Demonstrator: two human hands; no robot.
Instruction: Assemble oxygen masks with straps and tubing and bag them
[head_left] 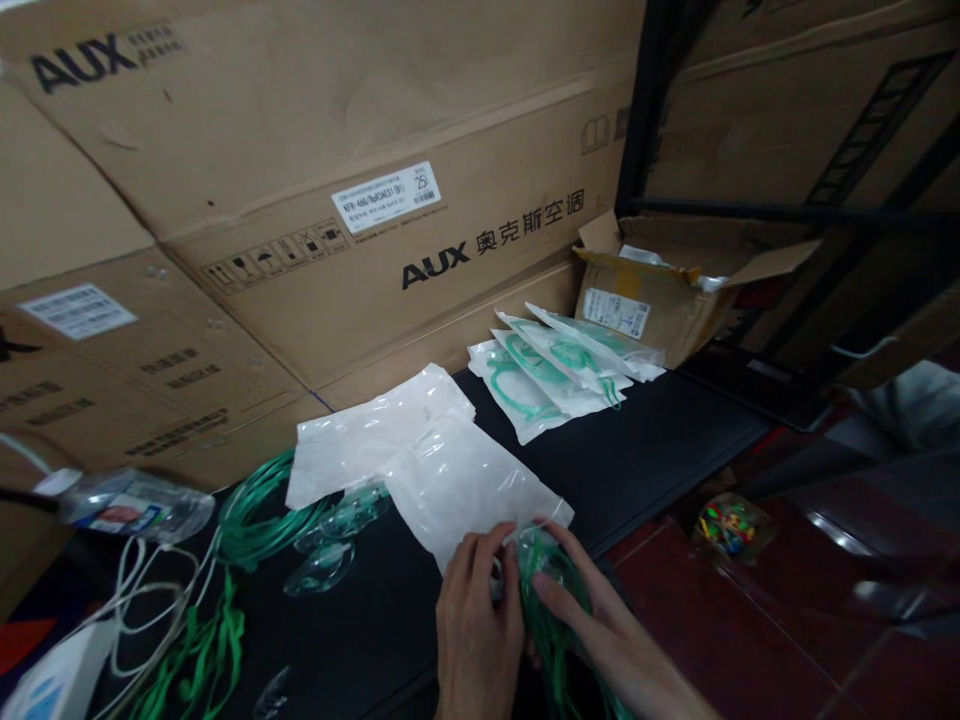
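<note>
My left hand (480, 620) is closed with its fingertips pinching the near edge of a white pouch (472, 475), which lies with its glossy side up on the black surface. Beside it, my right hand (592, 610) wraps around a bundle of green tubing (555, 635). The top of that bundle meets the pouch's edge; whether part of it is inside, I cannot tell. Some of the tubing hangs down below my hands. More flat pouches (352, 440) lie just behind. Clear green-tinted plastic masks (345, 515) rest to the left.
Several filled pouches with green tubing (555, 370) lean near an open carton (645, 300). Large cardboard boxes (360, 120) form a wall behind. At left are coiled green tubing (262, 510), a plastic bottle (142, 500), white cable (150, 590) and green straps (195, 650).
</note>
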